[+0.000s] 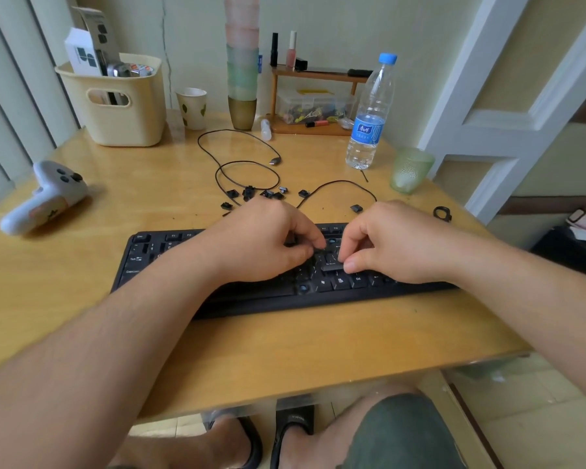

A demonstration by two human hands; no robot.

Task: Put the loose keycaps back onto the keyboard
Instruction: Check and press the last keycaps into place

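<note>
Black and wide, the keycap (332, 265) lies long axis three-to-nine on the keyboard (217, 299), pinched narrowly by the right hand (386, 245) at three o'clock, left hand (261, 242) fingertips curled at nine.

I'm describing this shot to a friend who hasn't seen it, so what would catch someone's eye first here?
First, the two hands, left hand and right hand, meeting over the right-middle of the black keyboard at the table's near centre, fingers on a wide keycap. Next, the loose keycaps scattered behind the keyboard among a looping black cable. Then the water bottle standing at back right and the white game controller at far left.
</note>
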